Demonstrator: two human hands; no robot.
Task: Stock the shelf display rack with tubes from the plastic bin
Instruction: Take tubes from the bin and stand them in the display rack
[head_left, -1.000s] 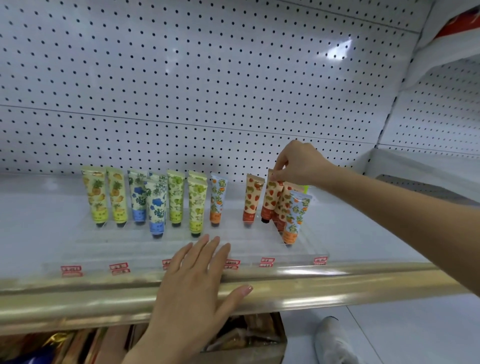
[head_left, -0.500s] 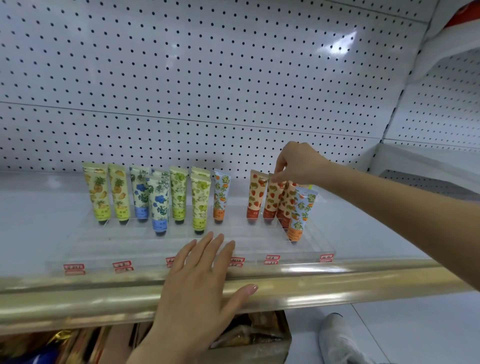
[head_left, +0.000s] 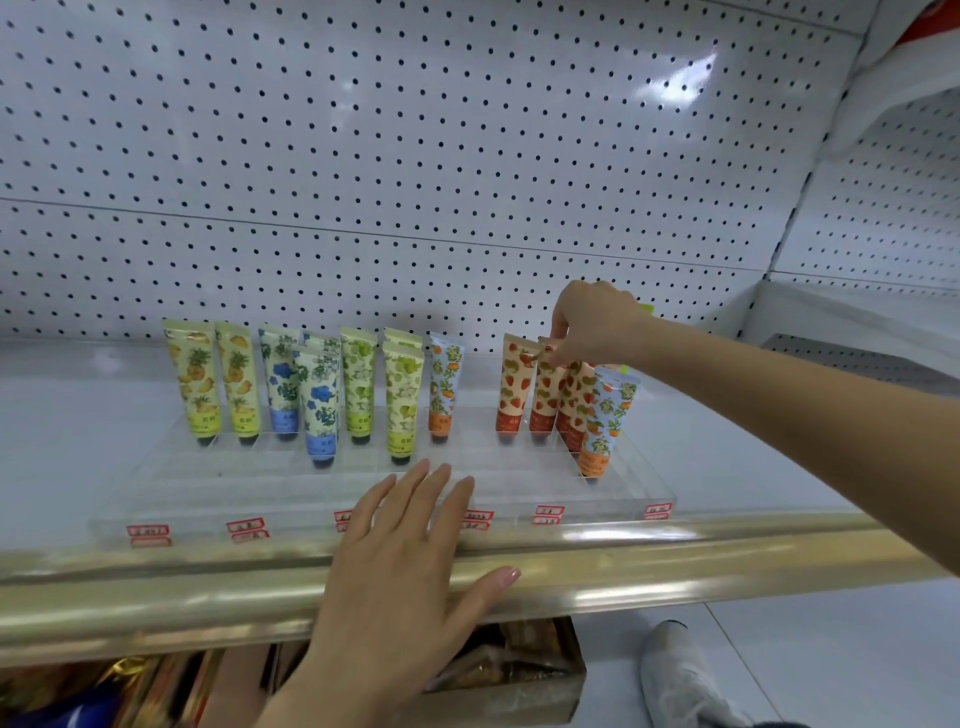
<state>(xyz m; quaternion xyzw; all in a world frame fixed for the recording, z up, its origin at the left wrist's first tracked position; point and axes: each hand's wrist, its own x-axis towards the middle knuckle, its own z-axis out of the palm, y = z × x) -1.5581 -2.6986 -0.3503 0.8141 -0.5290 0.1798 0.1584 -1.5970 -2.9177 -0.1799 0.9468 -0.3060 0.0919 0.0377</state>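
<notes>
White pegboard (head_left: 415, 156) backs a white shelf (head_left: 78, 441) with a gold front rail (head_left: 675, 561). Compared with a second ago, the strawberry tube (head_left: 545, 400) stands straighter in the clear rack's (head_left: 260, 493) back row, right of centre. The right hand (head_left: 597, 322) still pinches its top edge from above. The left hand (head_left: 395, 571) stays flat on the rail at lower centre, fingers loosely spread.

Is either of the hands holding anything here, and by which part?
The right hand pinches the crimped top end of a strawberry-printed orange tube standing in the clear plastic rack. The left hand holds nothing, fingers straight.
</notes>
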